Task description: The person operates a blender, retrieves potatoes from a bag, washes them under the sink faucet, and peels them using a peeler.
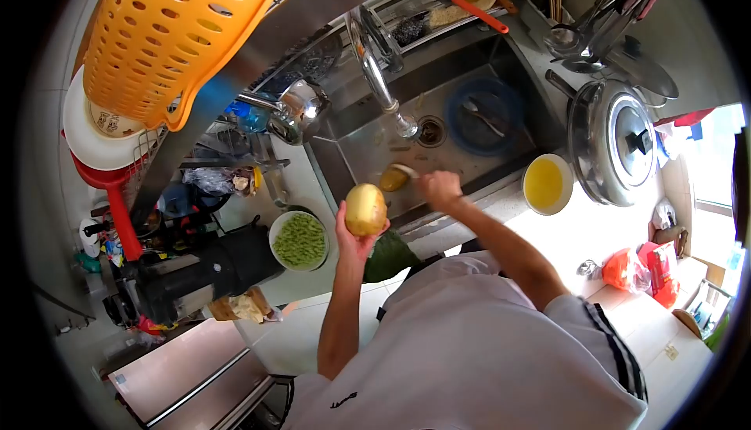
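A large potato (366,209), mostly peeled to pale yellow with a brownish patch low on its right side, rests in my left hand (358,244). The fingers wrap it from below, at the sink's front edge. To its right, my right hand (440,190) is closed on a small pale peeler (405,170), whose shape is partly blurred and hard to make out. A brown unpeeled potato (393,179) lies in the steel sink (352,148), just beyond the peeler's tip. Scraps of peel lie near the drain (431,131).
A blue basin (477,134) with a spoon sits in the sink under the faucet (375,70). Right are a yellow-filled bowl (547,185) and a lidded pan (614,144). Left stands a bowl of chopped greens (299,241); an orange colander (176,35) hangs close above.
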Demonstrator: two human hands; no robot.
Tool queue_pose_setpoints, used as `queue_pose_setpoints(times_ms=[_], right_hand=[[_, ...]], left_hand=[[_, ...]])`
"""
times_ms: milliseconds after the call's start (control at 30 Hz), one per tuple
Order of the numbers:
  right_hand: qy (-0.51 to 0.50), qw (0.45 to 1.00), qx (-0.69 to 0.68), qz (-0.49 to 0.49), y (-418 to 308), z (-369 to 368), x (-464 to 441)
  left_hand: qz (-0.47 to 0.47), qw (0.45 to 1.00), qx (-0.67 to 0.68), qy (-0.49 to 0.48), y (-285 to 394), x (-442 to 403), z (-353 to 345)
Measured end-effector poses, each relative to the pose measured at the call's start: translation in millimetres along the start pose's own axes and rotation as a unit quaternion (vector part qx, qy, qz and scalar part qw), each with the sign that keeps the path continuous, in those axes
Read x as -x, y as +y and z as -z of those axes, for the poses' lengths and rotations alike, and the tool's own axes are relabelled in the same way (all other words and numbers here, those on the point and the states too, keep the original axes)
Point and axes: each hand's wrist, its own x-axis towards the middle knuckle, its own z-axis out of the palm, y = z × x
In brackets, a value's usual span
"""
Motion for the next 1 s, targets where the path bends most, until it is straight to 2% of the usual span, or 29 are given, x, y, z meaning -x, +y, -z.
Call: queue_pose_setpoints(times_ms=[100,200,233,333,367,400,467,500,533,600,633,667,800,933,967,1000], right_hand=[[0.075,0.996,-0.032,-0.037,-7,31,10],[0.176,0.975,-0.135,0.031,-37,50,19],[0.185,0.967,-0.151,0.086,-43,51,22],[0.047,0.992,-0.097,0.071,-68,78,37],[0.007,0.996,-0.011,0.090,-50,66,27],[-0.006,0.998,0.061,0.002,-36,48,13],[-0.059,0.997,0.045,-0.004,-2,51,7],[0.054,0.996,0.063,0.017,0,46,13],[0.059,0.998,0.008,0.014,-2,39,19],[0.077,0.992,-0.102,0.008,-33,71,27],[0.146,0.978,-0.142,0.050,-45,74,35],[0.085,0.981,-0.174,0.018,-54,76,35],[0.118,0.979,-0.153,0.067,-85,60,53],[0.145,0.972,-0.140,0.120,-75,51,38],[0.036,0.990,-0.096,0.097,-65,56,33],[0.033,0.997,0.058,0.039,-47,35,20]], left_hand=[[-0.032,0.998,-0.047,0.001,-5,12,-13],[-0.067,0.992,-0.107,-0.003,-7,-1,1],[-0.084,0.989,-0.125,-0.007,-7,-5,6],[-0.125,0.975,-0.184,-0.020,-1,-7,15],[-0.135,0.969,-0.204,-0.029,1,-5,16],[-0.145,0.963,-0.223,-0.035,0,-1,17],[-0.139,0.964,-0.222,-0.051,3,6,17],[-0.138,0.965,-0.217,-0.059,3,6,14],[-0.099,0.981,-0.156,-0.055,0,8,13],[-0.024,0.998,-0.036,-0.051,4,10,-7],[0.000,0.998,0.002,-0.069,5,11,-16],[0.001,0.998,0.014,-0.067,4,8,-18],[0.010,0.998,0.052,-0.033,1,5,-21],[0.024,0.995,0.093,0.001,-10,-7,-9],[0.034,0.993,0.115,0.010,-12,-7,-6],[0.045,0.989,0.137,0.017,-15,-6,-6]])
